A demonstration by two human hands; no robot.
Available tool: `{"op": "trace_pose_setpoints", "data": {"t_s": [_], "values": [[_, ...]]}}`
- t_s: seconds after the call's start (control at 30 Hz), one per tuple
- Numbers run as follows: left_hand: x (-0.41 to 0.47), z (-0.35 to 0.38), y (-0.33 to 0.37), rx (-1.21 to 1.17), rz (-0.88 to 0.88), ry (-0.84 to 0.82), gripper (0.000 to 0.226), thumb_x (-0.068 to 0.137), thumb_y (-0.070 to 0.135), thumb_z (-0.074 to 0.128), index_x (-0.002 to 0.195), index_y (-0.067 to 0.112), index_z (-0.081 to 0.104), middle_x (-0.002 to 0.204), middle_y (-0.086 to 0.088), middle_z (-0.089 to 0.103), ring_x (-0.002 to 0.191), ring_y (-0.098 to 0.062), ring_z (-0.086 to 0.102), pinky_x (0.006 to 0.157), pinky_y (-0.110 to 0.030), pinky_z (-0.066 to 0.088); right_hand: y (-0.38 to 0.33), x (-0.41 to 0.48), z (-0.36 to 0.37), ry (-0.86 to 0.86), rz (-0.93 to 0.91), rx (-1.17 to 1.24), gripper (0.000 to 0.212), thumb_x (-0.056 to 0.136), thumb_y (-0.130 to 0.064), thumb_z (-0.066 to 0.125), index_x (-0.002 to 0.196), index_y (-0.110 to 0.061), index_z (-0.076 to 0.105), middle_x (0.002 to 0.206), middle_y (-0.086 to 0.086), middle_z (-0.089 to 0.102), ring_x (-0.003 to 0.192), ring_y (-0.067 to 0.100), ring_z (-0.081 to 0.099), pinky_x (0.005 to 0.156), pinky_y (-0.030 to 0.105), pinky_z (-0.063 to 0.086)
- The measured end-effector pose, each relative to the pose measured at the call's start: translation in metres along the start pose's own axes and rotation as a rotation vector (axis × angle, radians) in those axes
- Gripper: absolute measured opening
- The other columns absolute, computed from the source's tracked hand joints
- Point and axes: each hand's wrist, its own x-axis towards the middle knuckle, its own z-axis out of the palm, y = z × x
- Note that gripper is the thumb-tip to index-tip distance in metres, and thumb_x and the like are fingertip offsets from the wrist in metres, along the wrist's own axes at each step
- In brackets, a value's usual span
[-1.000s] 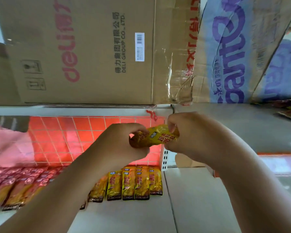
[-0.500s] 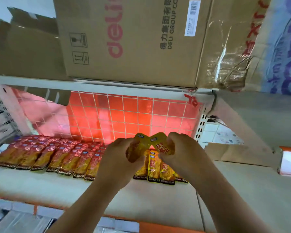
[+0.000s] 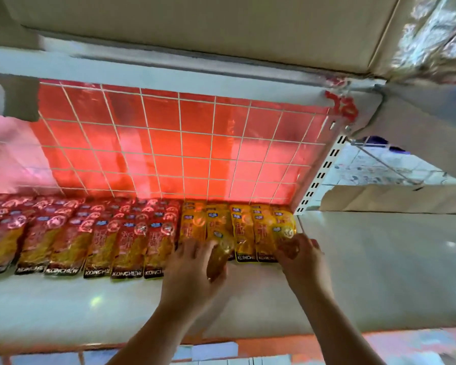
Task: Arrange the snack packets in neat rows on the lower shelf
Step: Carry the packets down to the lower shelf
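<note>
Yellow pkts (image 3: 223, 246) lowered to shelf (image 3: 116, 306) | hands split: L hand (image 3: 192, 264) grips one, R hand (image 3: 300, 255) pinches other

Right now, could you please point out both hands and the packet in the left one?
left hand (image 3: 192, 267): head view, its back.
right hand (image 3: 300, 256): head view, knuckles.
yellow packet (image 3: 223, 250): head view, visible wrapper.

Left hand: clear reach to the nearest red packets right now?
Probably yes: the left hand lies right beside the red packets, nothing between them, though it is busy with a yellow packet.
</note>
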Motion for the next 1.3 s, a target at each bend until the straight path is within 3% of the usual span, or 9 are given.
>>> {"op": "trace_pose_setpoints", "data": {"t_s": [0.23, 0.53, 0.93, 1.17, 1.3], "values": [[0.003, 0.007, -0.006, -0.002, 0.101, -0.040, 0.049, 0.084, 0.056, 0.066, 0.124, 0.029, 0.060, 0.117, 0.003, 0.057, 0.104, -0.021, 0.057, 0.086, -0.039, 0.048, 0.008, 0.032, 0.018, 0.054, 0.055, -0.058, 0.041, 0.082, -0.052, 0.072, 0.105, -0.019, 0.062, 0.097, 0.008, 0.061, 0.090, 0.035, 0.059, 0.076, 0.043, 0.054], [0.002, 0.006, -0.004, 0.017, 0.085, -0.065, 0.053, 0.085, 0.062, 0.059, 0.128, 0.033, 0.054, 0.121, 0.010, 0.054, 0.111, -0.015, 0.055, 0.095, -0.036, 0.048, 0.005, 0.047, 0.025, 0.005, 0.097, -0.137, 0.046, 0.080, -0.056, 0.070, 0.110, -0.024, 0.055, 0.107, 0.006, 0.060, 0.098, 0.033, 0.057, 0.086, 0.046, 0.052], [0.015, -0.004, -0.009, 0.158, -0.126, -0.005, 0.058, 0.084, 0.062, 0.066, 0.128, 0.024, 0.057, 0.111, 0.001, 0.058, 0.092, -0.020, 0.059, 0.074, -0.038, 0.055, 0.012, 0.047, 0.026, 0.024, 0.079, -0.104, 0.045, 0.080, -0.054, 0.073, 0.106, -0.021, 0.056, 0.102, 0.007, 0.059, 0.094, 0.034, 0.058, 0.083, 0.047, 0.053], [0.039, -0.021, -0.003, 0.310, -0.230, -0.120, 0.056, 0.086, 0.068, 0.056, 0.124, 0.027, 0.050, 0.108, 0.003, 0.054, 0.074, -0.014, 0.061, 0.063, -0.030, 0.055, 0.016, 0.046, 0.026, 0.026, 0.065, -0.093, 0.047, 0.079, -0.055, 0.073, 0.106, -0.021, 0.056, 0.101, 0.008, 0.059, 0.093, 0.034, 0.057, 0.082, 0.049, 0.053], [0.046, -0.021, -0.001, 0.405, -0.238, -0.188, 0.062, 0.089, 0.073, 0.050, 0.127, 0.025, 0.048, 0.113, 0.001, 0.052, 0.068, -0.012, 0.048, 0.055, -0.027, 0.043, 0.015, 0.046, 0.025, 0.019, 0.071, -0.086, 0.045, 0.079, -0.055, 0.074, 0.103, -0.021, 0.055, 0.100, 0.007, 0.058, 0.095, 0.034, 0.056, 0.083, 0.048, 0.052]]}}
